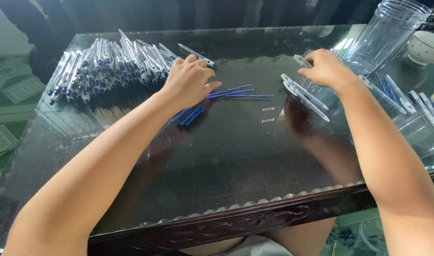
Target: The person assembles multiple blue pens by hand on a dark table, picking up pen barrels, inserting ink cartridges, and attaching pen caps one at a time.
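Note:
My left hand [191,78] rests on the dark glass table [217,156] at the right end of a long row of white and blue pens [108,66], fingers curled, touching the nearest pens. One pen [197,55] lies just beyond its knuckles. Thin blue refills [238,92] lie to its right, and short blue pieces [189,115] below it. My right hand [326,68] pinches a small white pen part [301,60] above a few white pen barrels [304,95]. Two tiny springs [268,114] sit between the hands.
A clear plastic jar [387,33] stands at the back right, a white bowl [425,47] beside it. More white barrels and blue parts [406,102] lie along the right edge. The table's carved wooden front edge [226,223] runs near my lap.

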